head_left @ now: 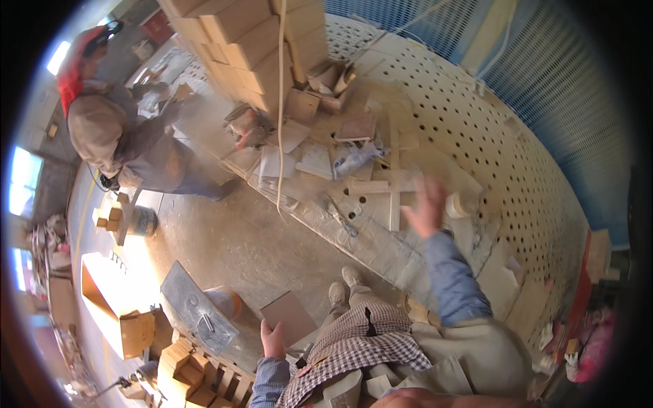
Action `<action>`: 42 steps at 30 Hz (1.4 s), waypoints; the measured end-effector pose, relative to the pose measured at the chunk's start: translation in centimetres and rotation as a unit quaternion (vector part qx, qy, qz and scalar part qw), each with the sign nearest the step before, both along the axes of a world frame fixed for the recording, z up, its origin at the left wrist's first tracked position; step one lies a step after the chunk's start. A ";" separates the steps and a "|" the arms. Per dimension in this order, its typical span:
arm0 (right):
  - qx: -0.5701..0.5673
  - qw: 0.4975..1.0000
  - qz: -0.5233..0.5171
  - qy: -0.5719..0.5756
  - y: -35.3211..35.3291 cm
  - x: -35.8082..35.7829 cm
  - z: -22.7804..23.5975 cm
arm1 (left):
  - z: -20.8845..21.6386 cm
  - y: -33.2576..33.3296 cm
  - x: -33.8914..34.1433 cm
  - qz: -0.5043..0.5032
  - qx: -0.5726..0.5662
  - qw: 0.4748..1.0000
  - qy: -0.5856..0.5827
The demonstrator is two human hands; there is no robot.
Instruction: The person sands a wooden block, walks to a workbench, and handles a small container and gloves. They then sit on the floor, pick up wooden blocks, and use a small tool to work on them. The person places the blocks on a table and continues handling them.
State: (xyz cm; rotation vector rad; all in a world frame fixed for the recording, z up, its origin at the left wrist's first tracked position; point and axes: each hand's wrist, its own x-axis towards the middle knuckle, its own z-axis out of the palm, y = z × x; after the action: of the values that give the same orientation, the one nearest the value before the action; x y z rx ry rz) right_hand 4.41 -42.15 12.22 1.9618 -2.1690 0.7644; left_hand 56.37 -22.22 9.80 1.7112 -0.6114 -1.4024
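Near the holey counter [496, 143] is a flat brown sheet [292, 316], likely light and stiff, best held by its edge. The left hand [273, 340] pinches it there; the right hand [430, 204], blurred, looks spread and empty near a tub [460, 205].

Pale, dusty, matt counter [527, 183] pierced with round holes, centre right. Smooth, matt grey-brown square sheet [291, 316], lower centre. Black-and-white checked cloth apron [360, 352], bottom centre. Smooth, concrete-looking grey-brown floor [245, 234], faintly glossy, left of centre. Matt tan cardboard box [137, 333], lower left.
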 end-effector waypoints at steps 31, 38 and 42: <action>-0.005 0.992 0.025 -0.122 -5.9 19.0 17.7 | -3.6 -23.5 5.4 -0.147 -0.015 0.972 0.182; 0.102 0.965 -0.188 -0.153 15.6 21.2 14.8 | -1.3 -27.2 2.2 -0.241 -0.067 0.946 0.205; 0.091 0.902 -0.381 -0.181 32.0 23.7 12.2 | 0.3 -24.6 -4.0 -0.354 -0.068 0.903 0.233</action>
State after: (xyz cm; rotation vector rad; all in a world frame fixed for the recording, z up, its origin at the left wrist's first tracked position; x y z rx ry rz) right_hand 28.14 -10.11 24.45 0.8732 -2.9853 0.8298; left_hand 52.38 -46.86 10.06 0.9956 -1.0808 -2.1227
